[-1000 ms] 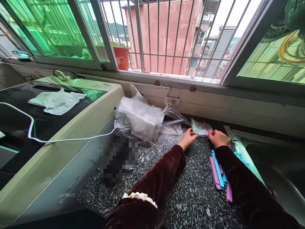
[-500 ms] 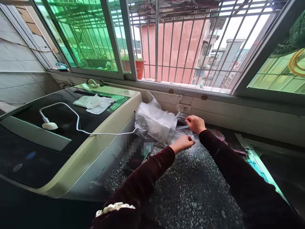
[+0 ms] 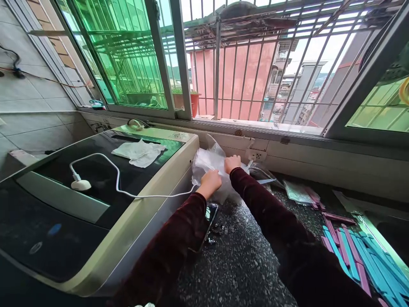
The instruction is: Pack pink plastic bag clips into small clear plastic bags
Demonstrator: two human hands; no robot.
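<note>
A crumpled clear plastic bag lies at the back of the speckled dark counter, beside the washing machine. My left hand is closed at the bag's front, fingers curled on the plastic. Just behind and to the right, my right hand is also closed on the bag's upper part. The fingertips of both hands are partly hidden. Below my left wrist lies a dark phone, partly covered by my sleeve, with small shiny pieces beside it.
To the left stands a washing machine bearing a white cloth and a white cable. Blue and pink plastic strips lie at the right, near a clear packet. A wall socket sits below the barred window.
Both hands have moved left, from the counter right of the plastic bag onto the bag itself. The view has shifted, bringing more of the strips at the right into sight.
</note>
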